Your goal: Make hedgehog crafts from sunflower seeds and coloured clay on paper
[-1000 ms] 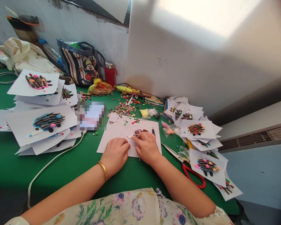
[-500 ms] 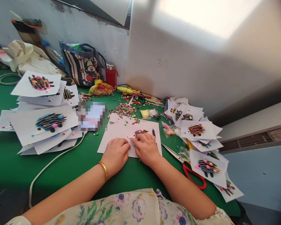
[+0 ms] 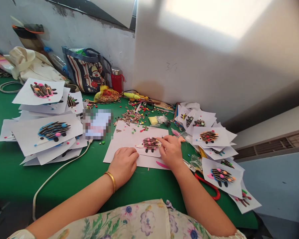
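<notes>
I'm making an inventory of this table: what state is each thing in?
Left hand: on the paper, loosely curled.
Right hand: at the hedgehog, forefinger extended.
Hedgehog: flat, black legs on.
Paper: flat, partly covered.
Scissors: lying down, blades mostly hidden.
Flask: upright, capped.
Bag: upright, top open.
Phone: lying flat, cable attached; screen blurred.

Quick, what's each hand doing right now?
Left hand: fingers curled on the white paper; can't tell if it holds anything.
Right hand: index finger at the hedgehog's edge; can't tell if holding anything.

R fingers (image 3: 162, 141) moved rt along hedgehog pic (image 3: 150, 143).
</notes>
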{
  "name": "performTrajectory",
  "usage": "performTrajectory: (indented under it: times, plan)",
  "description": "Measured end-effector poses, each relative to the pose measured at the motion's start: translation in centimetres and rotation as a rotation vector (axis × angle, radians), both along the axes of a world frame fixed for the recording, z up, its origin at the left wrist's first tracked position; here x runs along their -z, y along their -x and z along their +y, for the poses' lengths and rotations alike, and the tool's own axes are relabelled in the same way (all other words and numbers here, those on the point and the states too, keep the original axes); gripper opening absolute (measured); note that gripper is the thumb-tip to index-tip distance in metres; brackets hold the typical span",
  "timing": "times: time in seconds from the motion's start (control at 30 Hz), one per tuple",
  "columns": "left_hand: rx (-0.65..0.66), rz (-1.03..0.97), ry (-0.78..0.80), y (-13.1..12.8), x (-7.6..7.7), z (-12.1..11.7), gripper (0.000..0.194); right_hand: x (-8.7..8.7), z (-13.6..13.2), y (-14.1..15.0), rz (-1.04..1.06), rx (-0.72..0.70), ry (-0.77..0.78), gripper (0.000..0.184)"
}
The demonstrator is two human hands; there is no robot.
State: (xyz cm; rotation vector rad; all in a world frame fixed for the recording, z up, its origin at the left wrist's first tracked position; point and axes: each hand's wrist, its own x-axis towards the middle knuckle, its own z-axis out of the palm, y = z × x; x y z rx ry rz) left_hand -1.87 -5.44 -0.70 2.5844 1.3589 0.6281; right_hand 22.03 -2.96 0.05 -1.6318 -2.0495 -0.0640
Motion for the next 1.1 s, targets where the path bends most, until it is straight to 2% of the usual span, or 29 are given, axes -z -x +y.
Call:
performTrajectory:
  times: [0.13,0.33,0.67,0.83,0.93,1.1]
  plan:
    - [-0.013,-0.022,-0.02,0.0,0.3,0.0,0.021,0.1,0.4,-1.2,0.049,0.048,-0.023,0.037]
    - [-0.012,-0.005,-0.032,-0.1,0.1,0.0,0.021,0.3,0.5,-1.7,0.062,0.045,0.018,0.034]
    - [0.018,0.075,-0.119,-0.5,-1.8,-0.2,0.017,-0.3,0.1,-3.0,0.06,0.05,0.11,0.017]
    - [0.137,0.139,-0.069,-1.3,-2.3,-0.7,0.016,-0.5,-0.9,-3.3,0.074,0.029,0.167,0.018]
    - [0.228,0.153,-0.041,-1.6,-1.9,-1.5,0.018,-0.7,-1.7,-3.4,0.076,0.034,0.202,0.019]
    - [0.278,0.15,-0.03,-1.8,-1.3,-2.1,0.022,-0.6,-3.0,-3.9,0.09,0.055,0.251,0.017]
